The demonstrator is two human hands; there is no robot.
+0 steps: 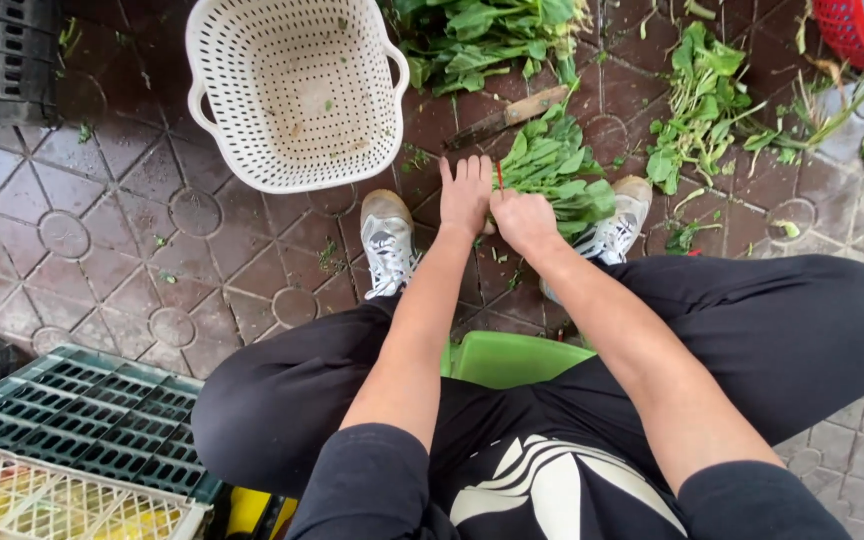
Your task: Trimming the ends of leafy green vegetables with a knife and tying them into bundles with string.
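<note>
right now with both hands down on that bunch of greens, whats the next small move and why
Probably close both hands around the bunch of greens and lift it toward the white basket: the left hand lies flat at its stem end, the right hand beside it, and the basket stands nearly empty.

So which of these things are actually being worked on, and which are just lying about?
In use:
left hand
right hand
greens bunch
red band

Lying about:
white basket
knife
loose greens
green crate
red basket
</note>
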